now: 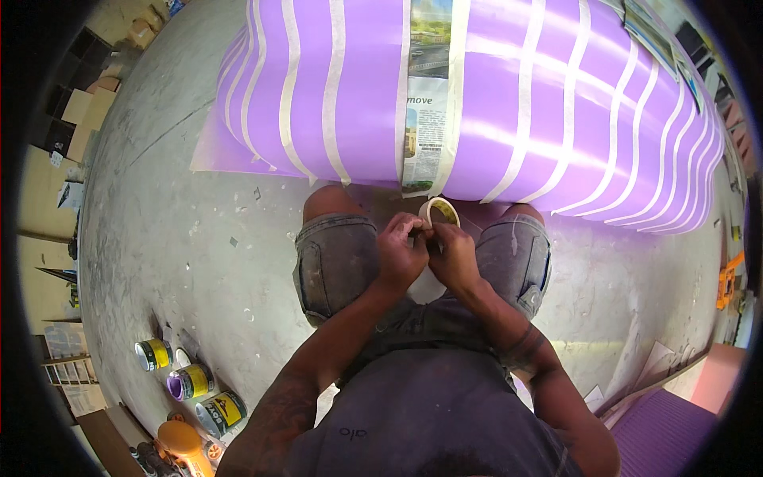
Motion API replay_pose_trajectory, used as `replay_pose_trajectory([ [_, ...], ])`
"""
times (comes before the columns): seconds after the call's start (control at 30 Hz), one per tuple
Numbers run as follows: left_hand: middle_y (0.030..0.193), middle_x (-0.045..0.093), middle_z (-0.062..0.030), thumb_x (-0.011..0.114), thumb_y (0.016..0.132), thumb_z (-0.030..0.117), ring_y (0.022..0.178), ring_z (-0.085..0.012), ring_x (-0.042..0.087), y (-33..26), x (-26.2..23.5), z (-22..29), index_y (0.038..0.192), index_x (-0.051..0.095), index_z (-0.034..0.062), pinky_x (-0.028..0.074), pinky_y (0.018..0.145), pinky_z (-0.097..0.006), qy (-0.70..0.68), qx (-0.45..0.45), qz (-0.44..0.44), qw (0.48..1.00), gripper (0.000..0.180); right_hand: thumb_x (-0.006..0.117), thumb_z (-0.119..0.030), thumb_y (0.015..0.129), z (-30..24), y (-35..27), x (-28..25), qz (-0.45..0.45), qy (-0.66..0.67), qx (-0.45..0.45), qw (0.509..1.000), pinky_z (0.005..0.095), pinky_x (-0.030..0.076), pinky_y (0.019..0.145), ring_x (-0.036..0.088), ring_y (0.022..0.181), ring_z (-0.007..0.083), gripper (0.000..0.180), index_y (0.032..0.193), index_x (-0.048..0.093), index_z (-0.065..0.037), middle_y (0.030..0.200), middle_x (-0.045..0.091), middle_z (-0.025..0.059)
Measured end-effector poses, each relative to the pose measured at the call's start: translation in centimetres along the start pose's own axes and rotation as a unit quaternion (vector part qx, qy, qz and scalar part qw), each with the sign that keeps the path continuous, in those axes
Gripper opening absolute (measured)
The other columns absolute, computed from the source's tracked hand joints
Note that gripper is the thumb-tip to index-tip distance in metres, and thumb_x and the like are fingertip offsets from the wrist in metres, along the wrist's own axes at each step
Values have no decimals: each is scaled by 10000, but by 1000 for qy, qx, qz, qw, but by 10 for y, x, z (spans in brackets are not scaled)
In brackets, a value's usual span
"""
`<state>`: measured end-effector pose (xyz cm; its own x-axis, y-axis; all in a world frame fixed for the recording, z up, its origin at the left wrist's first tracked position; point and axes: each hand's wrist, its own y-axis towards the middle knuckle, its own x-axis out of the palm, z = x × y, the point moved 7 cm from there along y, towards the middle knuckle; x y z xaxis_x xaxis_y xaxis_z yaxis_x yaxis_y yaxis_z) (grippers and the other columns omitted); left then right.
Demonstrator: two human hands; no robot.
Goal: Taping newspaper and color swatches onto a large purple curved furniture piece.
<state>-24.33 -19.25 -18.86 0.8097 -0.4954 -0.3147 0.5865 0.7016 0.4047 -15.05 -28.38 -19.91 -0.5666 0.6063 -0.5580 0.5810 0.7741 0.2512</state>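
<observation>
A cream roll of masking tape (447, 210) is held up between my knees, close to the edge of a large curved purple panel (366, 103). My right hand (455, 256) grips the roll's lower edge. Fingers bent and pinched together, my left hand (402, 253) meets it at the lower left of the roll, where the tape's free end is too small to make out. Pale tape strips (524, 103) cross the panel from top to bottom. Between two of them, near the middle, lies a band of newspaper (427, 131).
Paint cans (191, 382) with yellow labels stand on the grey concrete floor (214, 262) at the lower left, beside an orange tool (183, 441). Cardboard boxes (79, 115) line the left wall. A purple ribbed sheet (664, 437) lies at the lower right.
</observation>
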Motion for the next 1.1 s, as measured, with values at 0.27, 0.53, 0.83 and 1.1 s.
replay_pose_trajectory([
  [0.27,935,693,-123,708,787,-140,866,-239,713,6,-8,-3,943,678,-31,575,771,-340,-30,7,45,998,193,667,-1,836,-4,8,-2,-8,30,22,999,510,528,749,657,876,449,97,932,652,-7,888,672,224],
  [0.53,918,662,-170,639,770,-158,819,-309,698,10,-6,-2,944,643,-54,566,730,-376,31,31,11,999,203,665,2,868,-3,3,0,-44,54,-25,997,479,544,778,671,900,415,144,1007,697,-19,922,697,202],
  [0.83,1014,546,-219,556,753,-61,930,-456,571,11,4,-5,1032,543,-36,473,765,-530,108,20,-87,990,280,681,-81,886,-8,6,1,-62,35,37,997,521,538,726,674,852,460,92,948,693,-14,863,685,247],
  [1.1,1022,532,-226,568,781,-60,930,-468,567,5,10,0,1071,531,-41,482,787,-532,146,28,-151,977,293,708,-219,900,9,9,0,-104,-6,113,988,512,549,720,679,853,476,219,946,688,-5,848,686,276],
])
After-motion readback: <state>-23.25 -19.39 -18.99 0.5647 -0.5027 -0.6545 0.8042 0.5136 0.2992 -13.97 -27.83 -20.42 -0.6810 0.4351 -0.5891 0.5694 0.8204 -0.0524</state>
